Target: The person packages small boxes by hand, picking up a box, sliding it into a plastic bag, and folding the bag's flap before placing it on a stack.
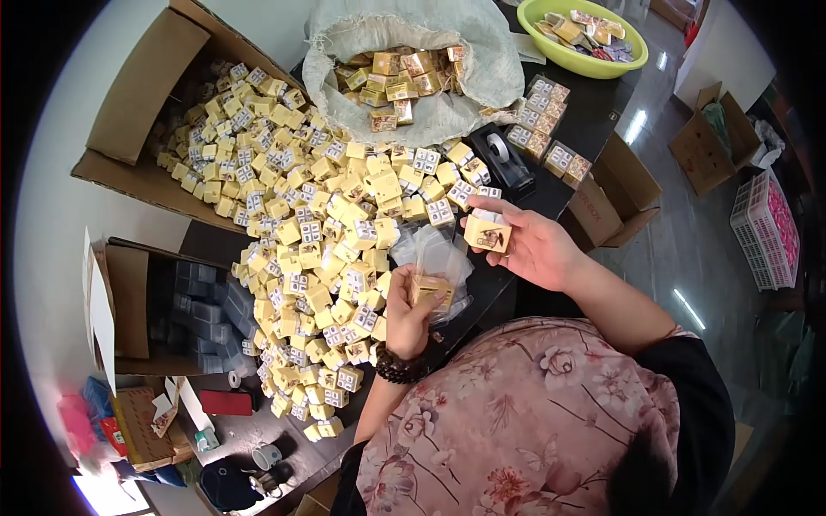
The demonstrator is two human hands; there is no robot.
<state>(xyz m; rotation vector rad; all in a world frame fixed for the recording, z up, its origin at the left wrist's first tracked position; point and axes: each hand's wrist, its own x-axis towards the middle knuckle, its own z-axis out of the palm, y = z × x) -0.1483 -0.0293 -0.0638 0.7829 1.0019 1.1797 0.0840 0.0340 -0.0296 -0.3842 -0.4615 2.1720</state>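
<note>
My right hand (pixel 544 245) grips a small yellow box (pixel 489 234) with a printed picture on its front and a white top, thumb and fingers at its sides. Lower and to the left, the fingers of my left hand (pixel 407 311) are closed on another small yellow box (pixel 433 293), partly hidden by the fingers. Clear plastic sleeves (pixel 456 262) lie just beyond it on the dark table. A large heap of similar yellow boxes (pixel 327 258) with white, symbol-printed ends spreads beside my left hand.
The heap spills from a tipped cardboard carton (pixel 142 95). Behind stands a woven sack (pixel 335 95) of yellow-brown boxes. A tape dispenser (pixel 508 168), wrapped stacks of boxes (pixel 542 107) and a lime-green basin (pixel 551 53) are at the right. Another carton (pixel 129 301) holds clear plastic packs.
</note>
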